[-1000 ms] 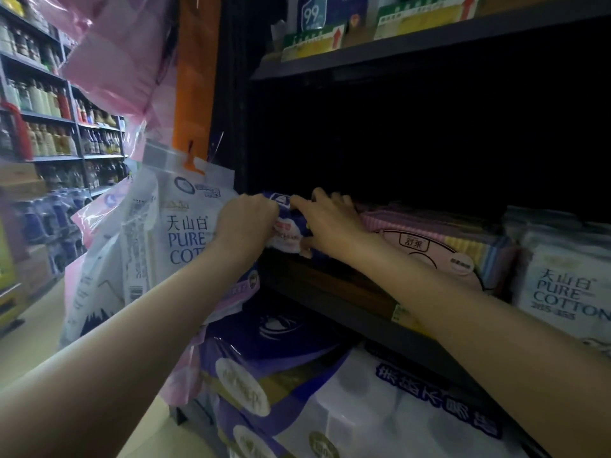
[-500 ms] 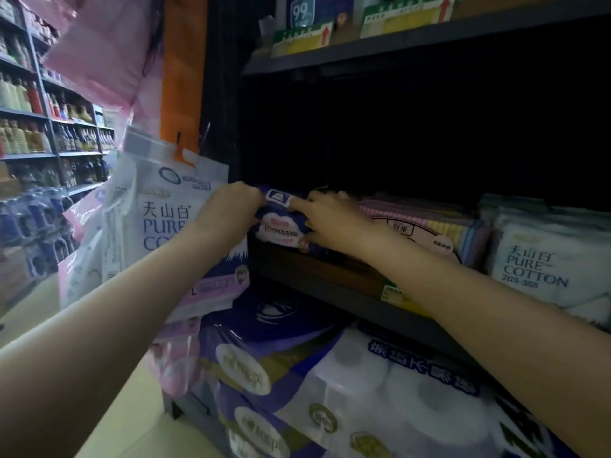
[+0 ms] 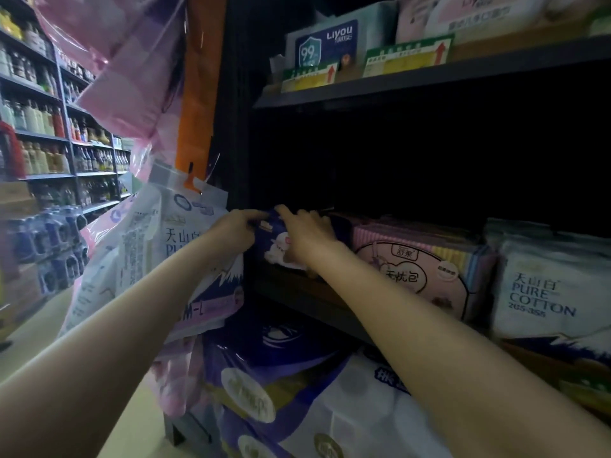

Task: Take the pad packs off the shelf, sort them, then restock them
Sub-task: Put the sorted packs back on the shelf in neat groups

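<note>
Gripping a dark-blue pad pack (image 3: 276, 247) at the shelf (image 3: 297, 292) edge.
Left hand (image 3: 236, 228) and right hand (image 3: 305, 234) curl around it; fingertips and the pack's rear are hidden.

Bottles (image 3: 39, 120) line the far aisle shelves out at nine o'clock, row over row, with a blue wrapped bottle bundle (image 3: 49, 239) stacked lower down. Up at eleven o'clock a pink plastic bag (image 3: 125, 61) hangs against an orange pillar (image 3: 198, 94). At one o'clock, price tags with red arrows (image 3: 408, 57) sit on the upper shelf edge, a blue Liyou card (image 3: 325, 44) just behind them. Down at six o'clock, toilet roll multipacks (image 3: 330, 408) crowd beneath, purple and white.
</note>
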Demonstrator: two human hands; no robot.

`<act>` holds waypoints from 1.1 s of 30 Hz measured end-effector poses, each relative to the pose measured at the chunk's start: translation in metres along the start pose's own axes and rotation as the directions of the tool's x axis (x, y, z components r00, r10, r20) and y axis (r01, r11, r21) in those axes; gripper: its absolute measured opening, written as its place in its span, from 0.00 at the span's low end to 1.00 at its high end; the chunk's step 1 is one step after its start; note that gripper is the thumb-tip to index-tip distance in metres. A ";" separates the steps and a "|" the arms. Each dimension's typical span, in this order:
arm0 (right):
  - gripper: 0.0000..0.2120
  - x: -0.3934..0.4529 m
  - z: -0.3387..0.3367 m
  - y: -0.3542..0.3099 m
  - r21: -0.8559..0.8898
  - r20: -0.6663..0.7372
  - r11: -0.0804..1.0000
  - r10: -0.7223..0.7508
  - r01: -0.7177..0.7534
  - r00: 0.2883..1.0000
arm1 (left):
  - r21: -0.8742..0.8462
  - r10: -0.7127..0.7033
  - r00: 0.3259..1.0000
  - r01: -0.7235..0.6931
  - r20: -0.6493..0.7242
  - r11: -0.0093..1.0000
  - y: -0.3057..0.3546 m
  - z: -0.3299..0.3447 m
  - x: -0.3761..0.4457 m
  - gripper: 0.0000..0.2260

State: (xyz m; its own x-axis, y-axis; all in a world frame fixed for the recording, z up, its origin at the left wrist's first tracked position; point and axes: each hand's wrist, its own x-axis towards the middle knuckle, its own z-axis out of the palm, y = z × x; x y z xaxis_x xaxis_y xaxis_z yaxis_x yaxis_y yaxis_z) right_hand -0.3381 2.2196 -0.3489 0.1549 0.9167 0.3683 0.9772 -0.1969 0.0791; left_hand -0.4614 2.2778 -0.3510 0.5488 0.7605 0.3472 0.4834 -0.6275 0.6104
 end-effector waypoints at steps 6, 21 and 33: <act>0.37 -0.002 0.006 0.024 0.000 -0.075 1.000 -0.006 0.006 0.997 | -0.385 -0.237 0.971 0.229 0.028 0.894 -0.017 0.010 0.010 0.25; 0.35 0.005 -0.002 0.025 -0.198 -0.044 0.973 -0.132 0.121 0.990 | -0.391 -0.331 0.940 0.335 0.079 0.857 0.001 0.035 0.043 0.13; 0.37 0.004 0.000 0.015 -0.214 -0.025 0.975 -0.073 0.066 0.997 | -0.196 -0.099 0.995 0.098 0.005 0.976 -0.005 0.044 0.022 0.19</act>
State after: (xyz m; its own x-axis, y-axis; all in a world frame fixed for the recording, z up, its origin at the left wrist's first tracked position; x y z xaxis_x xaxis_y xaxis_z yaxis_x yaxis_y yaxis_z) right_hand -0.3231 2.2203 -0.3464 0.0792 0.9198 0.3844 0.9317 -0.2054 0.2996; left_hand -0.4215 2.2905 -0.3776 0.5020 0.8178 0.2814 0.3917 -0.5050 0.7691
